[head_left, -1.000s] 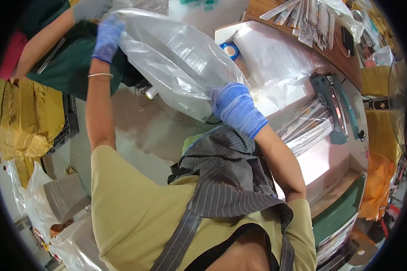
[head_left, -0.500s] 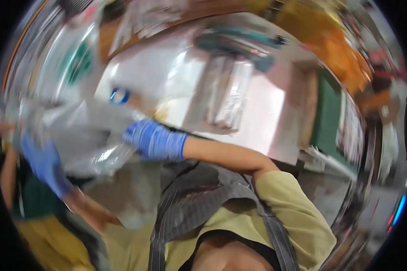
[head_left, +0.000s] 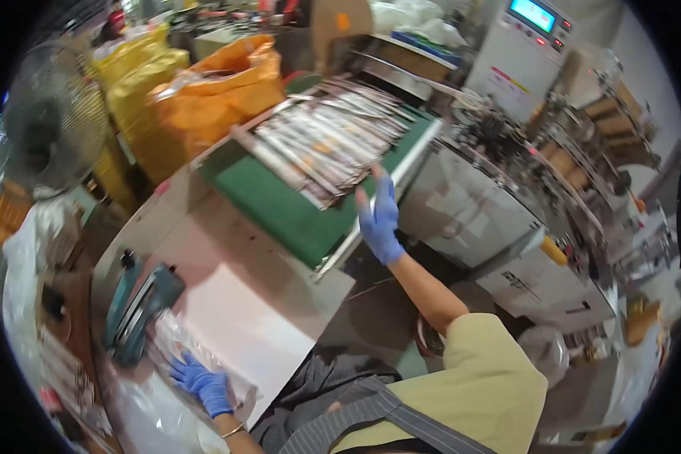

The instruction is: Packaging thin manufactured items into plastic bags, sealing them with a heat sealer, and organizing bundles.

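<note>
Machinery point(head_left: 461, 204) in grey-white housing takes up the right side; white worktable point(head_left: 257, 295) sits at centre-left, green belt point(head_left: 257, 197) running off its far edge. Slim flat packets point(head_left: 325, 144) lie on that belt, overlapping side by side in a wide row, bare green on the near side of them. Orange bag point(head_left: 219, 106) stands just behind, left of the belt. Clear-wrapped bundle point(head_left: 170, 333) lies on the table, against the teal hand tool point(head_left: 140, 318). Right hand point(head_left: 382, 219) is over the belt's rail at the row's near right corner, thumb and fingers apart, nothing held that I can see; contact with the packets can't be told. Left hand point(head_left: 200, 384) lies over the clear wrap, fingers slightly apart; blur means I can't tell if it pinches any. My read: step in hand is a reach to the packets. Next move likely calls for getting fingers round the row's end and squeezing evenly, since loose ones could slide out.
</note>
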Demonstrator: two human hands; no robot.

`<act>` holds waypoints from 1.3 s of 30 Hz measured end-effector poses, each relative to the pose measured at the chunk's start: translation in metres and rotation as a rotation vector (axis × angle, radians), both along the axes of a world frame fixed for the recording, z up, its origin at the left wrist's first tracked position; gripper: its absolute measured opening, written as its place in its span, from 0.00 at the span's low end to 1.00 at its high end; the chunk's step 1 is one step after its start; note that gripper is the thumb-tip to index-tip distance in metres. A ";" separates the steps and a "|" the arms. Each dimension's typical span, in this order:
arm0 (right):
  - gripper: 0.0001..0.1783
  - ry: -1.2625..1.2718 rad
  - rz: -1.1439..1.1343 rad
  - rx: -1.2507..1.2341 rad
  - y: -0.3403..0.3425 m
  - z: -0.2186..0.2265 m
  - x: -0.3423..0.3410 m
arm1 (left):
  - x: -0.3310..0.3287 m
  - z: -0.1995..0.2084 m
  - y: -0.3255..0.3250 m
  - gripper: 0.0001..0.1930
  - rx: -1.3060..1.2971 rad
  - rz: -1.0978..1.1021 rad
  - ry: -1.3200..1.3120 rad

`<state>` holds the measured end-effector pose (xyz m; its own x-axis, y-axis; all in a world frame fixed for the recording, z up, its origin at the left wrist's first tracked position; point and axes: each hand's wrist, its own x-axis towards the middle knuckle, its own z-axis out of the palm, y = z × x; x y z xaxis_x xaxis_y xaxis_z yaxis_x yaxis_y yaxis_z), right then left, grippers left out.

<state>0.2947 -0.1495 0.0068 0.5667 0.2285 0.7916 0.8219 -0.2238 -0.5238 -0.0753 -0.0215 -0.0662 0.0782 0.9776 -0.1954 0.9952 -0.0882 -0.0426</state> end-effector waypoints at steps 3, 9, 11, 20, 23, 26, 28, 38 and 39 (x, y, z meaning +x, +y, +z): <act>0.28 -0.047 -0.488 -0.082 0.009 -0.045 0.102 | 0.037 -0.051 0.037 0.46 0.139 -0.320 -0.374; 0.29 0.006 -0.570 -0.265 0.023 -0.056 0.114 | 0.117 -0.116 0.079 0.30 0.345 -0.352 -0.404; 0.30 0.056 -0.564 -0.290 0.029 -0.056 0.114 | 0.134 -0.115 0.091 0.25 0.397 -0.339 -0.439; 0.29 0.099 -0.566 -0.309 0.015 -0.040 0.135 | 0.183 -0.114 0.114 0.23 0.360 -0.399 -0.544; 0.28 0.051 -0.628 -0.295 0.001 -0.042 0.146 | 0.191 -0.093 0.099 0.21 0.305 -0.594 -0.439; 0.30 0.050 -0.564 -0.256 0.030 -0.049 0.148 | 0.172 -0.067 0.090 0.18 0.430 -0.688 -0.283; 0.30 0.139 -0.544 -0.277 0.023 -0.041 0.147 | 0.178 -0.069 0.089 0.19 0.408 -0.652 -0.466; 0.30 0.181 -0.564 -0.298 0.019 -0.029 0.148 | 0.192 -0.045 0.091 0.21 0.189 -0.489 -0.478; 0.30 0.196 -0.547 -0.313 0.016 -0.027 0.149 | 0.190 -0.059 0.100 0.21 0.242 -0.552 -0.443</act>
